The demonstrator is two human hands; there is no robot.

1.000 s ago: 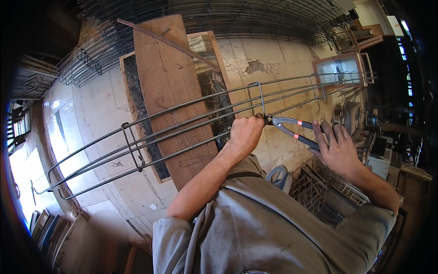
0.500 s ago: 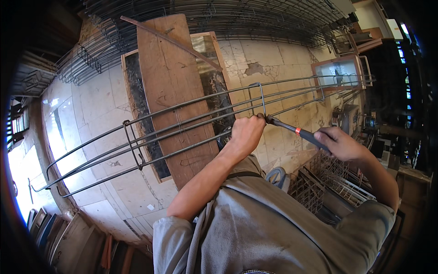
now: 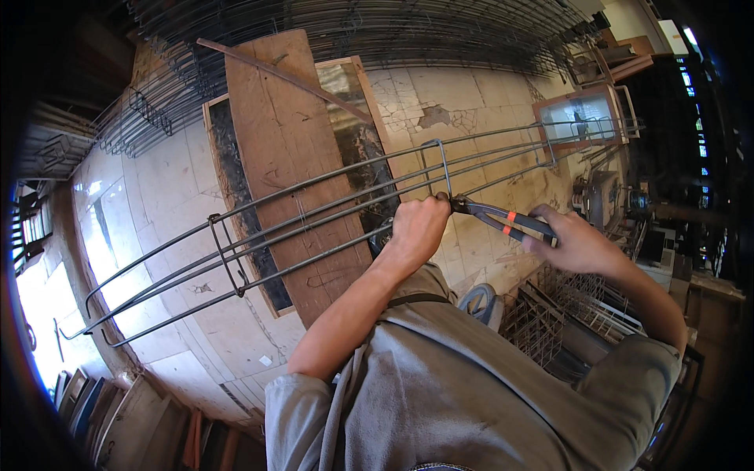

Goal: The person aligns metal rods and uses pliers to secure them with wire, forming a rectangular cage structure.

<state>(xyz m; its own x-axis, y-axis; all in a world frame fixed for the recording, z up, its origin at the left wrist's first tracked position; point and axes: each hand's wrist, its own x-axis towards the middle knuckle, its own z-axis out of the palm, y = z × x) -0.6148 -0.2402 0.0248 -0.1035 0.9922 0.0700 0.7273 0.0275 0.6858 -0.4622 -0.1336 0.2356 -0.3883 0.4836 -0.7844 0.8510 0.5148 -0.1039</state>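
A board (image 3: 275, 118) is lying left, wire cages (image 3: 377, 35) far, while the left hand (image 3: 419, 228) is clutching bars (image 3: 349, 166) and the right hand (image 3: 580, 242) pliers (image 3: 510, 217).

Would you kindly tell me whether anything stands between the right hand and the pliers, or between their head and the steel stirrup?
Nothing visible does: the right hand holds the pliers, whose head is at the lower corner of the stirrup, beside the left hand.

Two hands (image 3: 422, 228); one pincer tool (image 3: 491, 209); two orange bands (image 3: 511, 217); four long bars (image 3: 353, 166); one wide plank (image 3: 275, 141).
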